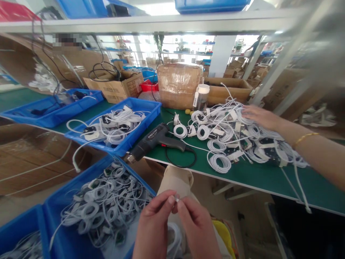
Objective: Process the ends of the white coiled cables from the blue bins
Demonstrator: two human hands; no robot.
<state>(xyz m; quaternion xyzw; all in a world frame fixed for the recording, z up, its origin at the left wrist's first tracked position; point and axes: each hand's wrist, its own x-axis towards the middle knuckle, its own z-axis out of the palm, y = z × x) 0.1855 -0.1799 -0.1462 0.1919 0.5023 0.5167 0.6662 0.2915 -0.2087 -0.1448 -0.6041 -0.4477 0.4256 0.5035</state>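
Below the table edge, my left hand [157, 219] and my right hand [198, 223] meet with thumbs and forefingers closed. Between the fingertips they pinch a small silvery-white piece [176, 197], too small to name surely. A coil of white cable [174, 239] shows beneath the hands, partly hidden; whether the pinched piece belongs to it I cannot tell. On the table edge beyond lies a black heat gun [151, 142], its nozzle pointing to the lower left. To the left of my hands, a blue bin [136, 174] holds many coiled white cables.
A co-worker's hand [260, 117] reaches from the right onto a heap of coiled white cables with plugs [215, 144]. A blue tray [155, 109] holds more cables. Behind stand a taped carton [179, 86] and a lidded jar [202, 97]. A shelf [151, 24] spans overhead.
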